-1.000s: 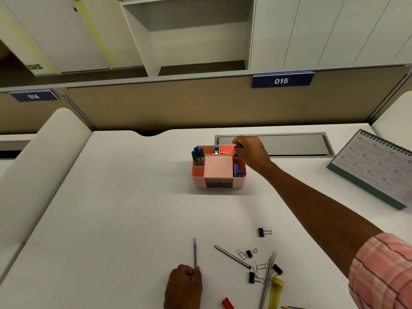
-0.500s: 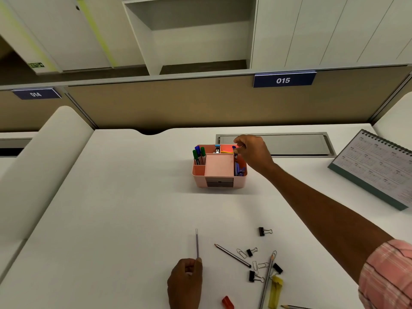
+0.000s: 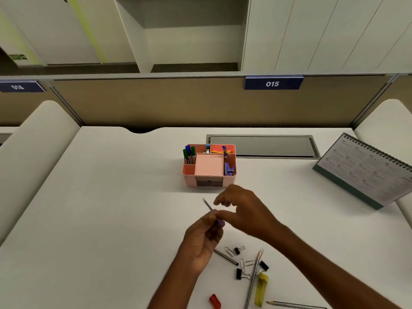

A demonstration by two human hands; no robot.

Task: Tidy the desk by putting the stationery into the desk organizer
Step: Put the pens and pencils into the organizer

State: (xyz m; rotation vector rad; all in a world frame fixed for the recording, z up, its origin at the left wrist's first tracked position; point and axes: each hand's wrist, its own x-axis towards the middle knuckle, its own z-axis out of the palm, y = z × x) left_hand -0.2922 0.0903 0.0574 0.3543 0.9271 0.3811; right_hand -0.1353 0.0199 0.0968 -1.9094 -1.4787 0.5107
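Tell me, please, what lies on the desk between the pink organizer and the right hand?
Nothing: the head view shows only bare white desk between the organizer and the right hand.

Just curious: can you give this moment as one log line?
left hand: holds pencil above desk | right hand: open, beside pencil | organizer: behind, partly filled | clips, pencils: loose on desk

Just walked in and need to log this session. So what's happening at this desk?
A person is tidying stationery into a pink desk organizer, which already holds markers. The left hand holds a thin pencil lifted off the desk; the right hand is right beside it, thumb and forefinger apart, seemingly about to take it. Binder clips, paper clips and other pencils lie loose near the front edge.
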